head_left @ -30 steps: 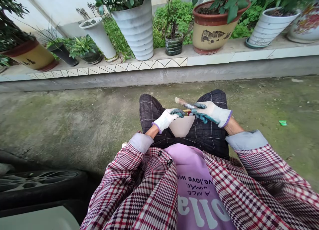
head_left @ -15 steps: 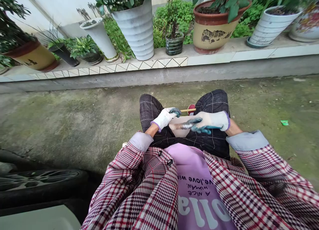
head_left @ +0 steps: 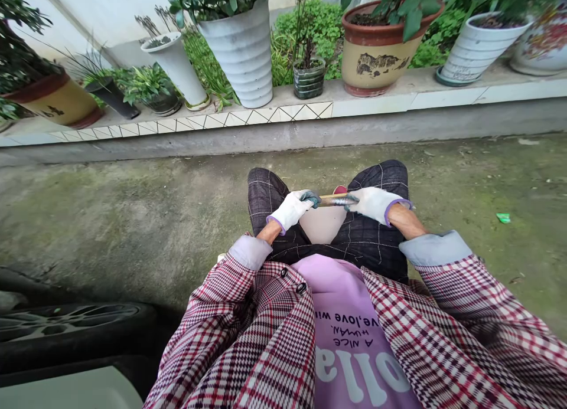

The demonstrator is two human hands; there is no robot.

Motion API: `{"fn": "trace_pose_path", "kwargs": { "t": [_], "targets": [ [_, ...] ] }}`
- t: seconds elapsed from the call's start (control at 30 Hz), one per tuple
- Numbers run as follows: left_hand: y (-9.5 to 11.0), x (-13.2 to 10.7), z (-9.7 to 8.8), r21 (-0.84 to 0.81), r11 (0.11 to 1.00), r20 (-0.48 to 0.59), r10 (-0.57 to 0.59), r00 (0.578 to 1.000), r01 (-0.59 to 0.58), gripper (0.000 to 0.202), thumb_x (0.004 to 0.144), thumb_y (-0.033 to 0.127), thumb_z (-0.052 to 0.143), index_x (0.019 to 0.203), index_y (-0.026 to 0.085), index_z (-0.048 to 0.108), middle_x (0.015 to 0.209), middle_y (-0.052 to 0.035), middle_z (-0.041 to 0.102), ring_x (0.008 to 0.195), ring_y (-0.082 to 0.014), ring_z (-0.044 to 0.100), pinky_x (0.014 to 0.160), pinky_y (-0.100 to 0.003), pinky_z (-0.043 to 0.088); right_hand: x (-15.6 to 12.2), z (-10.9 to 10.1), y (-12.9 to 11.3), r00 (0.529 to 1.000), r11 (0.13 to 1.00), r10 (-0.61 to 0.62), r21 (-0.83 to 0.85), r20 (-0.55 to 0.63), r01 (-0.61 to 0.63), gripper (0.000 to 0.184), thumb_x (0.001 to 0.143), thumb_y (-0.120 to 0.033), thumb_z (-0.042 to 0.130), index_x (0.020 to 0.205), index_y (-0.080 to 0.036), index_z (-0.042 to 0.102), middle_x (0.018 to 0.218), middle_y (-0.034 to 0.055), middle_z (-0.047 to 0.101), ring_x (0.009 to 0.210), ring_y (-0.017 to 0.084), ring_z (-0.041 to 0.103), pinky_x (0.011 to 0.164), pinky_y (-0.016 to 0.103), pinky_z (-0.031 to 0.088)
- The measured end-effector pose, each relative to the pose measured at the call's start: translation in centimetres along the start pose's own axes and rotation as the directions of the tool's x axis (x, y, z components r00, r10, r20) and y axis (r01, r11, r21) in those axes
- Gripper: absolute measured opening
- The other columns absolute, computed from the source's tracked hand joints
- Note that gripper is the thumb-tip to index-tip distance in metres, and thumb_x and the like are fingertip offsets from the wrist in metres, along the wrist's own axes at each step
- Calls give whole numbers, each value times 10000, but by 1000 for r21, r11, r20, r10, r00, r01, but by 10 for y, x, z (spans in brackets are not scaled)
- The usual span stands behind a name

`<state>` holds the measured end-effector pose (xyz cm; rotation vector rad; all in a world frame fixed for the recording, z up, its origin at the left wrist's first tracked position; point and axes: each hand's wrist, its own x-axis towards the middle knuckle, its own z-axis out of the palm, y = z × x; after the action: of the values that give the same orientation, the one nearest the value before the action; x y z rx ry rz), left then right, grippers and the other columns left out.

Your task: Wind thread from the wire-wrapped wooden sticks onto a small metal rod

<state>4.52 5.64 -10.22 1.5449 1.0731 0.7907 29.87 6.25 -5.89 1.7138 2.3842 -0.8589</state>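
My left hand (head_left: 295, 209), in a white knit glove with a grey-blue palm, is closed around one end of a thin light-brown stick (head_left: 330, 196). The stick runs level to the right above my lap. My right hand (head_left: 371, 205), gloved alike with a purple cuff, is closed on a short tool (head_left: 340, 201) with a silvery part and a brownish end; its exact kind is blurred. The tool lies along the stick, seemingly against it. Beneath both hands, between my thighs, is a pale smooth surface (head_left: 323, 225).
A red shoe tip (head_left: 339, 189) shows beyond the stick. Ahead, a low tiled ledge (head_left: 372, 107) carries several potted plants, among them a tan pot (head_left: 383, 64). A dark wheel (head_left: 75, 323) stands at lower left. A green wrapper (head_left: 504, 218) lies on the concrete floor (head_left: 133, 220) at right.
My right hand has moved slightly up, bringing the tool from below the stick to alongside it. My left hand has stayed nearly in place, holding the stick.
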Motion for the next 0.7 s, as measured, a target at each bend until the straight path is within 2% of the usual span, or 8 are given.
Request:
{"fn": "trace_pose_path", "kwargs": {
  "t": [0.1, 0.17, 0.27, 0.37, 0.43, 0.5, 0.6, 0.7],
  "targets": [
    [4, -2, 5, -56, 998, 41, -31, 999, 33, 249, 748, 160, 556, 918, 105, 729, 825, -44, 724, 742, -120, 594, 695, -227, 429, -2, -11, 4, 985, 999, 32, 45, -172, -25, 271, 855, -379, 624, 985, -152, 694, 845, 78, 702, 745, 190, 614, 640, 266, 431],
    [8, -4, 10, -86, 994, 82, -59, 995, 66, 240, 752, 157, 560, 915, 98, 726, 827, -55, 731, 751, -124, 608, 694, -227, 431, -6, -14, 0, 973, 969, 43, 245, -225, 14, 293, 834, -411, 645, 973, -156, 687, 778, 56, 682, 654, 162, 581, 568, 251, 421],
    [11, -6, 13, -129, 989, 124, -56, 991, 72, 228, 757, 157, 565, 910, 97, 723, 864, -69, 738, 814, -139, 635, 714, -228, 437, -14, -14, -10, 987, 779, 57, 625, -149, 49, 389, 785, -473, 691, 1002, -151, 665, 662, 14, 612, 484, 111, 486, 427, 237, 392],
    [8, -5, 11, -89, 995, 114, -41, 993, 51, 212, 770, 178, 574, 893, 98, 727, 878, -67, 736, 813, -137, 624, 716, -228, 436, -20, -12, -18, 1000, 609, -14, 793, -17, 22, 454, 724, -504, 735, 988, -144, 653, 641, 6, 598, 425, 94, 465, 359, 232, 399],
    [4, -3, 7, -41, 998, 63, -41, 997, 44, 198, 774, 198, 587, 862, 87, 725, 859, -68, 731, 781, -134, 609, 714, -232, 440, -22, -10, -21, 995, 620, -83, 785, 61, 4, 449, 712, -489, 747, 982, -141, 659, 674, 23, 635, 428, 95, 497, 362, 228, 429],
    [2, -1, 3, -39, 999, 46, -29, 999, 30, 212, 766, 213, 613, 887, 77, 723, 868, -70, 730, 779, -140, 612, 730, -238, 455, -22, -8, -23, 980, 689, -153, 724, 128, 13, 438, 721, -463, 744, 1004, -137, 671, 689, 28, 656, 432, 91, 515, 369, 214, 435],
    [5, -1, -3, -31, 999, 133, 12, 991, -8, 252, 763, 223, 620, 944, 82, 723, 902, -65, 737, 824, -157, 641, 782, -250, 484, -23, -4, -23, 948, 774, -243, 631, 208, 60, 427, 740, -448, 725, 1029, -136, 683, 639, 4, 629, 427, 82, 503, 365, 196, 404],
    [11, -4, -6, 122, 991, 180, 34, 983, -57, 230, 774, 211, 589, 913, 103, 737, 923, -54, 747, 865, -160, 658, 839, -253, 490, -23, 3, -21, 921, 840, -285, 531, 266, 107, 392, 772, -431, 689, 1037, -143, 695, 622, -5, 615, 445, 88, 500, 386, 200, 388]
  ]
}}
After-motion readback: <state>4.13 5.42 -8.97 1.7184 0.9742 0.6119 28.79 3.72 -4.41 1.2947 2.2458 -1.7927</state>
